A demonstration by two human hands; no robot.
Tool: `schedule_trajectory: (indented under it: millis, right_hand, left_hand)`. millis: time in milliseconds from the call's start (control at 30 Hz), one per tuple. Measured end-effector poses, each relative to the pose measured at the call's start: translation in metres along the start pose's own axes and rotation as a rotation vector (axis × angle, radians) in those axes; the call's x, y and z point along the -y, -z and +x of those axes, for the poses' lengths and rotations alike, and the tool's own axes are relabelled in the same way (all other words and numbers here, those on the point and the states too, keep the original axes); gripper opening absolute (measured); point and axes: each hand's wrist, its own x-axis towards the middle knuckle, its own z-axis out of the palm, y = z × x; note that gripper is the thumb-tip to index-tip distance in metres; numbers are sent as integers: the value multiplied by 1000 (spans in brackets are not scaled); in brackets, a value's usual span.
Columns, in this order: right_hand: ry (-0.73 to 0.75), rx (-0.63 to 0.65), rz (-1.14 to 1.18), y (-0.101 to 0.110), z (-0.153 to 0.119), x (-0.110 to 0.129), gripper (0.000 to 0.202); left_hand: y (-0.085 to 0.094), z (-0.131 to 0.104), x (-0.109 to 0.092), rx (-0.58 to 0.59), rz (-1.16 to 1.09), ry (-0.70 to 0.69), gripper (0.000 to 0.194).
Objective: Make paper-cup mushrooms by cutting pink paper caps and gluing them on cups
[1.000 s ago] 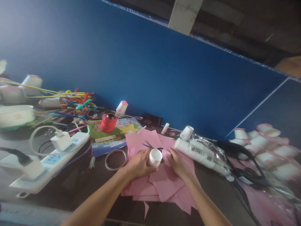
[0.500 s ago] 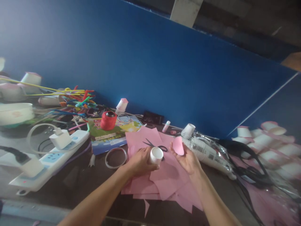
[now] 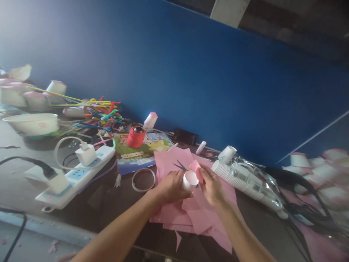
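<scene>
My left hand [image 3: 172, 187] is closed round a small white paper cup [image 3: 190, 181], its rounded white end facing up toward me. Between the fingers and thumb of my right hand [image 3: 212, 185] is a small pink paper piece [image 3: 196, 171], close beside the cup's upper right edge. Whether paper and cup touch, I cannot tell. Under both hands lie overlapping pink paper sheets [image 3: 174, 218]. Dark scissors [image 3: 180, 165] rest on the sheets just behind the cup, their handles mostly hidden by the cup and my hands.
A glue stick [image 3: 201, 147] and a bagged stack of paper cups [image 3: 240, 178] lie to the right. Leftward are a tape ring [image 3: 143, 180], a red thread spool [image 3: 136, 137] on a picture book [image 3: 131, 156], and a power strip [image 3: 79, 176]. Pink-topped cups [image 3: 324, 171] pile at far right.
My right hand has brought the pink paper piece leftward to the cup and turned it more edge-on. My left hand still holds the cup. The whole view has shifted slightly.
</scene>
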Motion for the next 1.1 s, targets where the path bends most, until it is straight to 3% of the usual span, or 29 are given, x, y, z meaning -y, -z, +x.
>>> schedule_trajectory:
  millis: [233, 400, 733, 1100]
  right_hand:
    - [281, 269, -562, -4, -9, 15, 31]
    - [390, 312, -760, -2, -11, 17, 35]
    - [488, 321, -810, 5, -15, 17, 37]
    - [479, 332, -772, 8, -18, 19, 40]
  left_hand:
    - [0, -1, 5, 7, -31, -78, 44]
    - [0, 0, 5, -2, -36, -80, 46]
    - [0, -1, 2, 18, 27, -22, 55]
    - [0, -1, 4, 23, -9, -16, 58]
